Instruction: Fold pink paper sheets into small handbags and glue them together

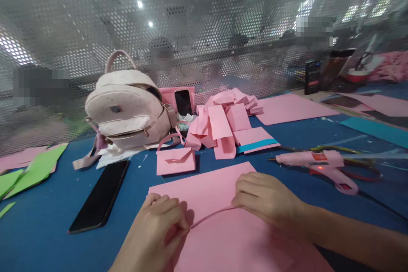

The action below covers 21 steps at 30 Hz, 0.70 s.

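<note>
A large pink paper sheet (pixel 210 195) lies on the blue table in front of me, with its near part folded over the rest. My left hand (pixel 159 225) is closed, pinching the fold edge at its left end. My right hand (pixel 264 197) has its fingers curled and presses down on the fold at the right. A small pink paper bag with a handle (pixel 176 159) stands just beyond the sheet. Behind it lies a heap of folded pink paper pieces (pixel 223 125).
A black phone (pixel 100 197) lies to the left of the sheet. A pale pink backpack (pixel 127 110) stands at the back left. A pink glue gun (pixel 321 163) and scissors (pixel 360 165) lie at the right. Green paper (pixel 35 170) lies at the far left. A perforated metal screen (pixel 204 42) closes the back.
</note>
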{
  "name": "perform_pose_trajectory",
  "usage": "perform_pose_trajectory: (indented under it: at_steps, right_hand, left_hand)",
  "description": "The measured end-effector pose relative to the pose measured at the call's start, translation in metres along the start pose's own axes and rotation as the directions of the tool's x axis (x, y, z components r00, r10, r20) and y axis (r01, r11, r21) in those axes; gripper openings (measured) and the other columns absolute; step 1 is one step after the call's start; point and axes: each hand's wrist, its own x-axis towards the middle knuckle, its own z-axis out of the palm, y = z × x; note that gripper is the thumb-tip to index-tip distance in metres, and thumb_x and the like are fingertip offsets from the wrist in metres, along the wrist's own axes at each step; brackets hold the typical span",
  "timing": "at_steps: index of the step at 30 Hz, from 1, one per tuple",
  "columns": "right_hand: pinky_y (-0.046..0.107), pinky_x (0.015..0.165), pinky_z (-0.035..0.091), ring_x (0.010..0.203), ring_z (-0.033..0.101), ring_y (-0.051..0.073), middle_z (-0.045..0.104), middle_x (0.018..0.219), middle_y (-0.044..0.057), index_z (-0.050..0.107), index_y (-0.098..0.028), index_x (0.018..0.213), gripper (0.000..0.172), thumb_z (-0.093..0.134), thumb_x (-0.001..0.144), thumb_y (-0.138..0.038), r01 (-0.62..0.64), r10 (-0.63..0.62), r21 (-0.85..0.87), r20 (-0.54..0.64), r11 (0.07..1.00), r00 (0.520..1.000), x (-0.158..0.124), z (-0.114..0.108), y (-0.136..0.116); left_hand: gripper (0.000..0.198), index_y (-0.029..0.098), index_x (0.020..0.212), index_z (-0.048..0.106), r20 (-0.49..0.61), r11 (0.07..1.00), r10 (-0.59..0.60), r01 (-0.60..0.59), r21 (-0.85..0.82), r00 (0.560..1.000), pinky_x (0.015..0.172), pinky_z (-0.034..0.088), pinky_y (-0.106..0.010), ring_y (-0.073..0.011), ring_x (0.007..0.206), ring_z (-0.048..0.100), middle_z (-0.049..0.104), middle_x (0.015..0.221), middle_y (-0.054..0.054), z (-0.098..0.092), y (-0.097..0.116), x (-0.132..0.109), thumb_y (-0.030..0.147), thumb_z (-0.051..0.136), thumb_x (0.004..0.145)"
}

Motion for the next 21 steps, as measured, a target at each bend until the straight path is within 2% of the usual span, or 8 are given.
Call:
perform_pose_trajectory:
  at_steps: [2, 4, 7, 9, 12, 15, 17, 21]
  right_hand:
    - [0.031, 0.075, 0.044, 0.085, 0.058, 0.017, 0.070, 0.084, 0.003, 0.068, -0.017, 0.091, 0.033, 0.038, 0.103, -0.014, 0.046, -0.046, -0.005, -0.003, 0.999, 0.999, 0.001, 0.002, -0.005]
    - [0.031, 0.088, 0.046, 0.097, 0.061, 0.017, 0.074, 0.098, 0.002, 0.068, -0.017, 0.104, 0.028, 0.040, 0.103, -0.015, 0.066, -0.066, 0.008, 0.022, 0.998, 0.998, 0.000, 0.007, -0.013]
    - [0.030, 0.101, 0.045, 0.111, 0.060, 0.016, 0.072, 0.119, 0.003, 0.062, -0.016, 0.125, 0.034, 0.037, 0.103, -0.013, 0.078, -0.077, -0.015, 0.090, 0.997, 0.993, -0.002, 0.014, -0.028]
    - [0.031, 0.107, 0.042, 0.123, 0.056, 0.016, 0.065, 0.133, 0.005, 0.056, -0.013, 0.135, 0.038, 0.037, 0.102, -0.015, 0.073, -0.063, -0.062, 0.149, 0.995, 0.987, -0.003, 0.017, -0.037]
    - [0.032, 0.108, 0.044, 0.132, 0.050, 0.020, 0.056, 0.144, 0.008, 0.050, -0.011, 0.141, 0.046, 0.043, 0.101, -0.032, 0.096, -0.066, -0.134, 0.213, 0.986, 0.975, -0.004, 0.016, -0.047]
    - [0.031, 0.102, 0.048, 0.130, 0.052, 0.021, 0.058, 0.141, 0.008, 0.052, -0.010, 0.139, 0.045, 0.039, 0.101, -0.030, 0.169, -0.131, -0.245, 0.167, 0.955, 0.977, -0.004, 0.014, -0.051]
    - [0.029, 0.098, 0.049, 0.124, 0.056, 0.019, 0.063, 0.136, 0.007, 0.057, -0.010, 0.134, 0.041, 0.035, 0.101, -0.022, 0.180, -0.147, -0.307, 0.125, 0.935, 0.981, -0.004, 0.014, -0.052]
    - [0.028, 0.092, 0.052, 0.117, 0.060, 0.019, 0.067, 0.130, 0.008, 0.060, -0.009, 0.130, 0.040, 0.034, 0.101, -0.022, 0.190, -0.154, -0.301, 0.139, 0.935, 0.978, -0.005, 0.020, -0.050]
  left_hand:
    - [0.014, 0.021, 0.083, 0.066, -0.113, 0.977, 0.134, -0.112, 0.183, 0.985, 0.070, 0.038, -0.033, -0.0157, 0.066, 0.060, 0.068, 0.073, 0.003, 0.008, 0.001, -0.003, 0.017, 0.056, 0.092]
    - [0.030, 0.020, 0.100, 0.069, -0.213, 0.909, 0.302, -0.214, 0.356, 0.929, 0.081, 0.039, -0.037, -0.0182, 0.076, 0.064, 0.073, 0.085, -0.001, 0.017, 0.004, -0.007, 0.018, 0.039, 0.100]
    - [0.040, 0.018, 0.111, 0.069, -0.183, 0.814, 0.435, -0.298, 0.498, 0.882, 0.093, 0.037, -0.038, -0.0187, 0.089, 0.066, 0.076, 0.102, -0.001, 0.029, 0.008, -0.015, 0.015, 0.030, 0.102]
    - [0.040, 0.017, 0.113, 0.069, -0.166, 0.792, 0.444, -0.299, 0.533, 0.881, 0.102, 0.035, -0.038, -0.0186, 0.095, 0.066, 0.076, 0.108, -0.001, 0.035, 0.010, -0.019, 0.015, 0.031, 0.103]
    - [0.042, 0.013, 0.109, 0.071, -0.257, 0.798, 0.458, -0.266, 0.541, 0.851, 0.112, 0.031, -0.040, -0.0185, 0.102, 0.066, 0.077, 0.107, -0.003, 0.045, 0.011, -0.020, 0.013, 0.029, 0.102]
    - [0.042, 0.011, 0.105, 0.072, -0.310, 0.786, 0.486, -0.252, 0.565, 0.817, 0.117, 0.030, -0.041, -0.0186, 0.107, 0.066, 0.077, 0.106, -0.005, 0.053, 0.009, -0.018, 0.011, 0.030, 0.100]
    - [0.043, 0.010, 0.107, 0.071, -0.282, 0.774, 0.487, -0.259, 0.578, 0.827, 0.119, 0.029, -0.042, -0.0190, 0.110, 0.066, 0.076, 0.109, -0.006, 0.057, 0.007, -0.016, 0.011, 0.029, 0.100]
    - [0.037, 0.011, 0.118, 0.067, -0.302, 0.784, 0.419, -0.174, 0.596, 0.856, 0.121, 0.028, -0.043, -0.0202, 0.125, 0.059, 0.072, 0.121, -0.007, 0.063, 0.013, -0.023, 0.015, 0.033, 0.102]
